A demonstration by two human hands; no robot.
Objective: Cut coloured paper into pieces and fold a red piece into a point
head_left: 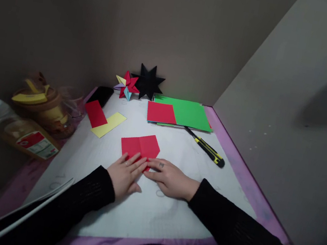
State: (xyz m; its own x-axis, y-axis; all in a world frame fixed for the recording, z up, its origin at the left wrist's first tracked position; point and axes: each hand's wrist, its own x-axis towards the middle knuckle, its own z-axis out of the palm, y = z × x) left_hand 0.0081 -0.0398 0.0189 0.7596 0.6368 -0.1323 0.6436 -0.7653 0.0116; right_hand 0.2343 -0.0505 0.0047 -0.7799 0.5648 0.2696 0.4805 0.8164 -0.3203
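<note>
A red paper sheet (141, 145) with folded corners and a centre crease lies on the white work mat (148, 208). My left hand (124, 173) rests flat on its near edge, fingers stretched out and pressing the paper. My right hand (171, 178) lies beside it, fingers extended, their tips on the same near edge. Both sleeves are black.
Behind lie a red strip (96, 113), a yellow strip (108, 124), a red square (161, 112) on green sheets (188, 113), and a yellow-black utility knife (208, 148). A multicoloured paper star (126, 84) and a black star (148, 81) stand at the wall. Jars (44, 108) sit left.
</note>
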